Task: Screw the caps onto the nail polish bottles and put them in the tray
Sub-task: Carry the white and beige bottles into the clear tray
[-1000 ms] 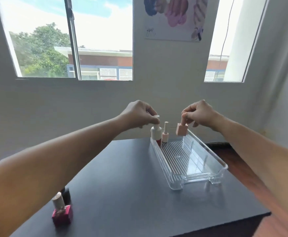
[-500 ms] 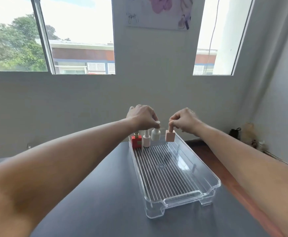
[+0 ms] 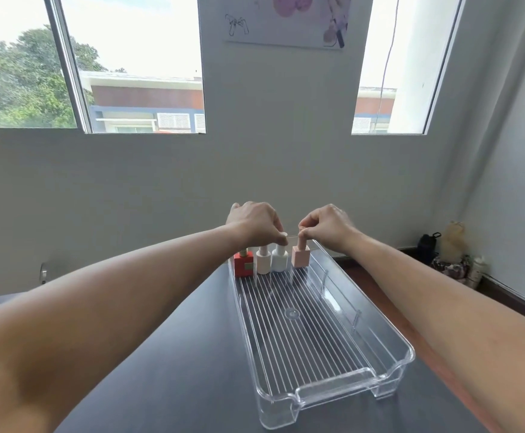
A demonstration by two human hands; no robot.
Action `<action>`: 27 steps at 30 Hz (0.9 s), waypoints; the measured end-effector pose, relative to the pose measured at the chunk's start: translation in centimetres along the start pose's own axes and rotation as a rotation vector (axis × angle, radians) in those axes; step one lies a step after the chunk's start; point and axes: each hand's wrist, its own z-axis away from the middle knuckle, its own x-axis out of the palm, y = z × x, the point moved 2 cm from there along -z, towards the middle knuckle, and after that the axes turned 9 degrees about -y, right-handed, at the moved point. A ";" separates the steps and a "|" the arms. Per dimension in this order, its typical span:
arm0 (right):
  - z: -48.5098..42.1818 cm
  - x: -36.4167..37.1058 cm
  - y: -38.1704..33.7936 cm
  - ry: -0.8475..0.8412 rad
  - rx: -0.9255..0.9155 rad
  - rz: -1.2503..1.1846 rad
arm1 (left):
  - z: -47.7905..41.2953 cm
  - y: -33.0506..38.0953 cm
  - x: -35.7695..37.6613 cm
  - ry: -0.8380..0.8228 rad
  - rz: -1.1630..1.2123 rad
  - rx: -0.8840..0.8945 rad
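Note:
A clear ribbed plastic tray (image 3: 389, 367) lies lengthwise on the dark table (image 3: 173, 370). At its far end stands a row of nail polish bottles: a red square one (image 3: 244, 264), a pale pink one (image 3: 263, 260), a white one (image 3: 279, 258) and a square peach-pink one (image 3: 301, 256). My left hand (image 3: 255, 223) pinches the white cap of the white bottle from above. My right hand (image 3: 326, 225) pinches the cap of the peach-pink bottle. Both bottles stand upright in the tray.
The grey wall rises just behind the tray's far end. On the floor in the right corner sit a black bag (image 3: 427, 246) and several small items (image 3: 456, 260). The table's right edge (image 3: 436, 364) runs close beside the tray.
The view has dropped and closed in on the tray. Both hands lowered with their bottles, which now stand on the tray floor in the row. The magenta bottle at near left has left the view.

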 end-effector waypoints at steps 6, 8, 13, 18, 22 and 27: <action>0.5 0.1 0.1 0.020 0.008 -0.001 | 0.4 0.2 0.1 0.011 -0.004 -0.008; 0.6 0.1 0.0 0.027 0.018 -0.009 | 0.7 0.2 0.0 0.008 -0.004 -0.012; 1.2 -0.3 -0.7 0.081 0.065 -0.005 | 1.6 0.5 -1.4 0.037 -0.047 -0.010; 2.8 -1.2 -2.6 0.155 0.077 -0.019 | 3.6 0.3 -3.9 0.088 0.050 0.008; 5.3 -1.7 -5.3 0.244 0.019 -0.078 | 6.7 -0.4 -5.9 0.087 0.176 0.026; 9.3 -1.5 -9.9 0.280 -0.096 -0.222 | 12.2 -1.7 -8.6 0.143 0.237 0.049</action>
